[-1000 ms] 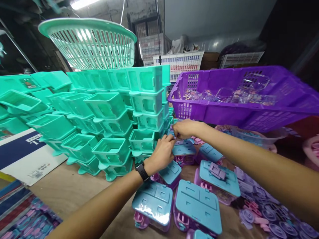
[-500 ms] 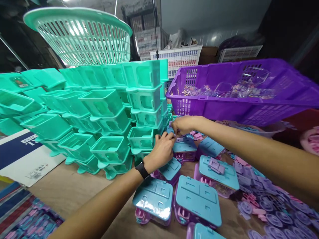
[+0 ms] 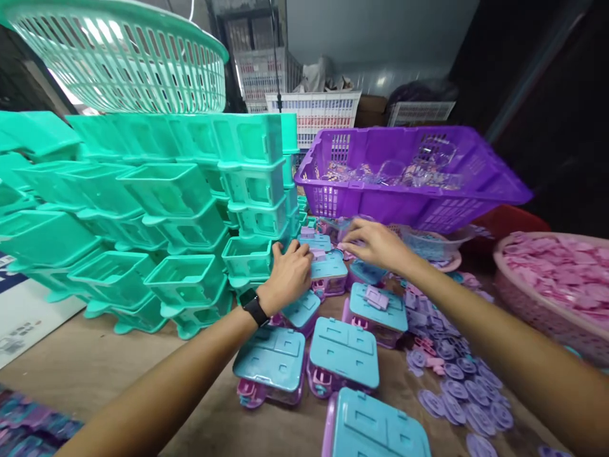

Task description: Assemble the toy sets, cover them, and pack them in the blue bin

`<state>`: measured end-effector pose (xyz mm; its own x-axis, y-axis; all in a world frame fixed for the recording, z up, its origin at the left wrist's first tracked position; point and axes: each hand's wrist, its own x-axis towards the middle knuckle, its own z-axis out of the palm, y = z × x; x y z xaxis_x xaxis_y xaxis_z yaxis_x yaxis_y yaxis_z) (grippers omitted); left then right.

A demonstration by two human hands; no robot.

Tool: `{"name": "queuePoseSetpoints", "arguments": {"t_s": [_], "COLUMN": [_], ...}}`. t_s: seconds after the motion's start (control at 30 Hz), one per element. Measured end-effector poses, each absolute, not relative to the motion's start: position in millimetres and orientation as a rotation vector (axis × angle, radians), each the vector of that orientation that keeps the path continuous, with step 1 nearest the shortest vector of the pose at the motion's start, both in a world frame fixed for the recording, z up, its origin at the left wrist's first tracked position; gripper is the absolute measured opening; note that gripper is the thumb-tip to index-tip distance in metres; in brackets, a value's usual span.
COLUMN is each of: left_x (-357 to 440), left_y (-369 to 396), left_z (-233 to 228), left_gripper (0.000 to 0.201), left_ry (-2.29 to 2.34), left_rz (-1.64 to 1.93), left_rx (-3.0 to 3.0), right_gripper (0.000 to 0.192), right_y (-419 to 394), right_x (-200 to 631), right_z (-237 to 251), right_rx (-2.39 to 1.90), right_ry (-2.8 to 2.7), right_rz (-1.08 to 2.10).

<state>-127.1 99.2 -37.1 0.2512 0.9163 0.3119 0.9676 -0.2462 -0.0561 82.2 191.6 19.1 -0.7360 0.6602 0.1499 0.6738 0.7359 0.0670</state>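
Note:
My left hand (image 3: 290, 273), with a black watch on its wrist, rests at the left side of a blue-lidded box (image 3: 329, 265), beside the green bins. Its fingers are bent and apart. To the right, my right hand (image 3: 375, 242) hovers over the rear boxes with thumb and fingers drawn together; whatever is in that pinch is too small to make out. Small lilac pieces lie on some lids, among them a lilac clip (image 3: 375, 297) on one box. Nearer me stand more blue-lidded boxes with purple bases, including a box (image 3: 345, 352) and another box (image 3: 271, 358).
Stacked green bins (image 3: 171, 190) fill the left, with a green basket (image 3: 143, 63) on top. A purple crate (image 3: 399, 203) of clear parts stands behind. Loose lilac pieces (image 3: 471, 393) spread at right, near a pink basket (image 3: 547, 311) of pink parts.
The view has swung right and shows the pink basket more fully. My right hand has lifted back from the rear boxes, away from my left hand, which stays beside the boxes.

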Motion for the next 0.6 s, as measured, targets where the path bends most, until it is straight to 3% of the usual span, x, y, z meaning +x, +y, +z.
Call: {"name": "queuePoseSetpoints", "arguments": {"t_s": [0.13, 0.27, 0.6], "left_x": [-107.5, -66.1, -40.0], "left_y": [96.4, 97.9, 108.3], "left_z": [-33.2, -30.4, -31.5], "left_gripper": [0.023, 0.025, 0.012], "left_ry": [-1.757, -1.748, -1.91], "left_rz": [-0.46, -0.579, -0.835], "left_rx": [-2.269, -2.743, -2.885], "right_gripper": [0.038, 0.045, 0.037], "right_y": [164.8, 140.6, 142.8], "right_x": [153.1, 179.4, 180.4], "right_z": [-1.1, -25.7, -36.4], "right_rx": [-1.255, -1.316, -1.143], "right_ry": [-2.639, -2.536, -2.395], "right_rz": [0.207, 0.613, 0.759]}}
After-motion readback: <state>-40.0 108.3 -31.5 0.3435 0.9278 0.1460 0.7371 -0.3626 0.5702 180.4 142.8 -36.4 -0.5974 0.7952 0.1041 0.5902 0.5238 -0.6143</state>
